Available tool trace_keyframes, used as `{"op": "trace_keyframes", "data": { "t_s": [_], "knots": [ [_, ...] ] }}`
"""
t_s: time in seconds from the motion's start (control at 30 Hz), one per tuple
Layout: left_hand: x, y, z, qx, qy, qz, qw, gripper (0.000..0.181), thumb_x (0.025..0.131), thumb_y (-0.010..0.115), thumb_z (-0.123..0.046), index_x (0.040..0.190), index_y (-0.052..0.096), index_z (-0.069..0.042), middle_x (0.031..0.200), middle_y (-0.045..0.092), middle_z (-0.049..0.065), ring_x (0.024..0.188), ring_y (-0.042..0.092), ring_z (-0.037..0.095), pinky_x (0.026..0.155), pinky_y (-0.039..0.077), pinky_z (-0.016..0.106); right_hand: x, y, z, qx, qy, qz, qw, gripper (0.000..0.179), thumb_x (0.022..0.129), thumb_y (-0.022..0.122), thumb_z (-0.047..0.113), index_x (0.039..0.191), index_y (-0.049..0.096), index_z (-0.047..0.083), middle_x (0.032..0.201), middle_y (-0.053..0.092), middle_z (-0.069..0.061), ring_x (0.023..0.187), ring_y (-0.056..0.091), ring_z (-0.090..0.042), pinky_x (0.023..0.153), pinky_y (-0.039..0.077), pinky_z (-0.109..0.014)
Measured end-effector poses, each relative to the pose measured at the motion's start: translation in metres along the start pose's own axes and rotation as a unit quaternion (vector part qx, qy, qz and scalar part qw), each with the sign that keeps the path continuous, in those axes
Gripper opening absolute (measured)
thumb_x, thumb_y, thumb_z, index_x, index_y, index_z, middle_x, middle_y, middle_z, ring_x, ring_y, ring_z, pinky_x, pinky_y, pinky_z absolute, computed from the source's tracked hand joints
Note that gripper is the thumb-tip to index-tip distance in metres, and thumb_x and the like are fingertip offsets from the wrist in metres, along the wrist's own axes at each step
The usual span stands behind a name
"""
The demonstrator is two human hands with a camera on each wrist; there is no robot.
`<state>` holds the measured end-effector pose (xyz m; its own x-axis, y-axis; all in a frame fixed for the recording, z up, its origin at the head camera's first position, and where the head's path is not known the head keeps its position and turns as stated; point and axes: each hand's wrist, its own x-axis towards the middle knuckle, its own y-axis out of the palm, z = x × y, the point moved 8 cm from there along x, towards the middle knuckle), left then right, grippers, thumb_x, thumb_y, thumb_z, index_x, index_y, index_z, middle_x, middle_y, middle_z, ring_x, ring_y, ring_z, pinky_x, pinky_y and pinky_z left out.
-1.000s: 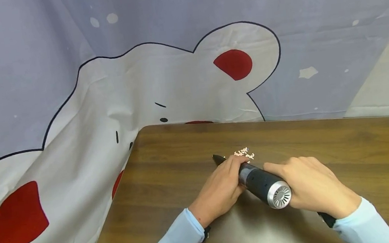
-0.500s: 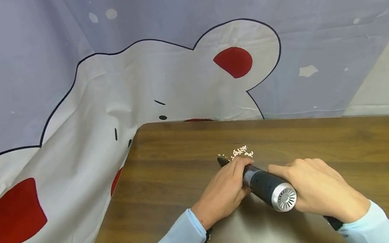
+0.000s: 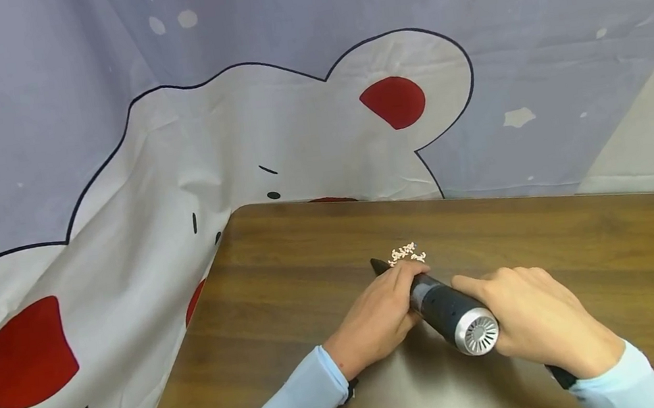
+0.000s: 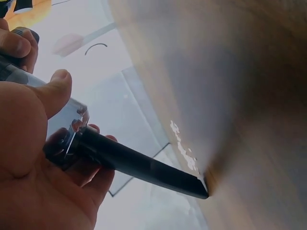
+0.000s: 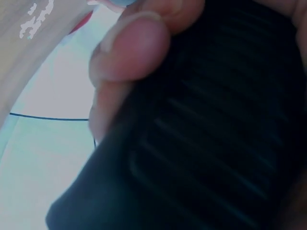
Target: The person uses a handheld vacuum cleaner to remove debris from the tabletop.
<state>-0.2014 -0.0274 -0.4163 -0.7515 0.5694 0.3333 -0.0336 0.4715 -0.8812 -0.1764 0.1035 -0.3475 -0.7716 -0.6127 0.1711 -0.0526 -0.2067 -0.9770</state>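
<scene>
- Has wood table [image 3: 288, 283] right below vac [image 3: 447, 308].
- Holds vac tilted, front low; might slip w/ loosened grip.
- Grips vac's ribbed handle [image 5: 211, 139] w/ R hand [image 3: 533, 315].
- Holds vac's clear section [image 4: 71, 116] w/ L hand [image 3: 373, 321], curled round.
- Aims nozzle [image 3: 380, 266], vac's front end, tableward; can't tell if touching.
- Shows white bits [image 3: 403, 251] just beside vac's nozzle; might scatter w/ sideways bump.

My vacuum [image 3: 440, 306] is dull black plastic, with a silvery, metal-looking cap [image 3: 477, 332] and a clear, glossy cup [image 4: 67, 117]. Its nozzle [image 4: 144, 165] looks smooth; the handle [image 5: 206, 124] I hold is ribbed. The table [image 3: 264, 293] looks like wood (shiny near me), the curtain [image 3: 294, 133] creased cloth, my 2 sleeves [image 3: 292, 399] smooth fabric.
</scene>
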Motion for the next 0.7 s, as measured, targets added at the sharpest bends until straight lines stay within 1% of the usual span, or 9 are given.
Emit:
{"op": "trace_keyframes", "data": {
  "t_s": [0.2,0.37,0.6,0.7],
  "knots": [
    [0.001,-0.001,-0.010,0.001,0.007,0.006,1.0000,0.067,0.083,0.076,-0.023,0.138,0.038,-0.015,0.129,0.049,-0.003,0.116,0.048,0.009,0.102,0.040,0.026,-0.008,-0.009,0.003,-0.011,0.001,-0.006,0.9999,0.034,0.064,0.076,0.021,0.079,0.048,0.032,0.054,0.036,0.019,0.045,0.035,-0.004,0.041,0.032,-0.026],
    [0.000,0.001,-0.015,-0.006,0.010,0.006,0.9999,0.067,0.084,0.076,-0.024,0.138,0.038,-0.015,0.128,0.049,-0.003,0.116,0.049,0.009,0.102,0.040,0.025,-0.013,-0.011,0.004,-0.016,0.003,-0.009,0.9998,0.034,0.063,0.078,0.025,0.079,0.048,0.032,0.053,0.035,0.019,0.045,0.034,-0.004,0.040,0.032,-0.027],
    [0.000,0.008,-0.019,-0.011,0.018,0.001,0.9998,0.066,0.083,0.076,-0.025,0.137,0.039,-0.016,0.128,0.049,-0.005,0.116,0.049,0.008,0.101,0.041,0.025,-0.021,-0.008,0.002,-0.007,0.015,0.002,0.9999,0.037,0.061,0.076,0.018,0.081,0.049,0.032,0.053,0.034,0.019,0.044,0.034,-0.004,0.039,0.031,-0.025],
    [0.002,0.009,-0.020,-0.013,0.018,0.000,0.9997,0.067,0.083,0.077,-0.024,0.137,0.039,-0.017,0.128,0.049,-0.005,0.116,0.049,0.008,0.101,0.040,0.025,-0.023,-0.008,0.001,-0.007,0.021,0.001,0.9998,0.037,0.061,0.076,0.018,0.082,0.049,0.032,0.053,0.035,0.020,0.044,0.034,-0.004,0.040,0.031,-0.025]
  ]
}}
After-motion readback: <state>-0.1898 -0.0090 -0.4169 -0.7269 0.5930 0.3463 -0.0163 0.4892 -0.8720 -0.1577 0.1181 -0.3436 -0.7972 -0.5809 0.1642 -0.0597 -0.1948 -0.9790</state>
